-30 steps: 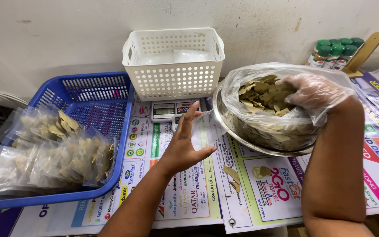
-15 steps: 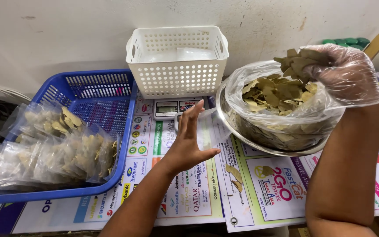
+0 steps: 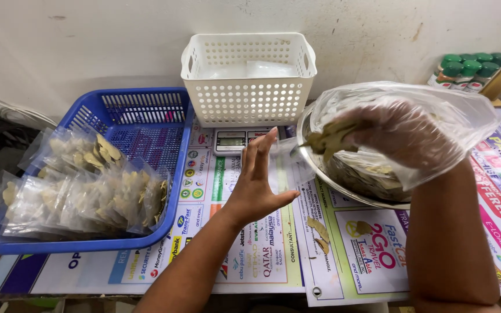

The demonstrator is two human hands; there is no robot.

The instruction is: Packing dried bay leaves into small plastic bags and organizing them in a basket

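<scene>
My right hand [image 3: 404, 136], in a clear plastic glove, holds a bunch of dried leaves [image 3: 329, 137] over the left rim of a metal bowl [image 3: 343, 185] lined with a clear plastic bag and filled with more leaves. My left hand [image 3: 257, 181] is open, fingers up and apart, hovering over the printed table cover just in front of a small digital scale [image 3: 234, 140]. It holds nothing. A thin clear bag [image 3: 288, 148] lies between my left fingertips and the bowl.
A white perforated basket [image 3: 248, 78] stands behind the scale. A blue tray [image 3: 140, 110] at left holds several clear packets of leaves [image 3: 82, 191]. Loose leaves [image 3: 319, 232] lie on the cover. Green-capped bottles [image 3: 471, 68] stand at the back right.
My right hand has come down and left from above the bowl, carrying the leaves toward the bowl's left rim. My left hand has stayed almost still.
</scene>
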